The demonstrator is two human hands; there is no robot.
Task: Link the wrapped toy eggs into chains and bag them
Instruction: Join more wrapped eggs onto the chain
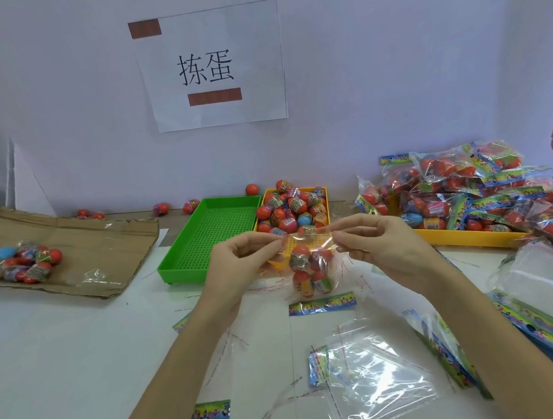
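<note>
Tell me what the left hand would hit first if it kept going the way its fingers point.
The left hand points right, toward the right hand, pinching the clear bag top between them. It would likely meet the right hand's fingertips first; depth is uncertain.

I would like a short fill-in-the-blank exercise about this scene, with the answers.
1. Both hands pinch the top of a clear ____ holding eggs.
2. The green tray holds ____ eggs.
3. The filled bags are piled on the person's ____ side.

Answers: bag; no; right
</note>
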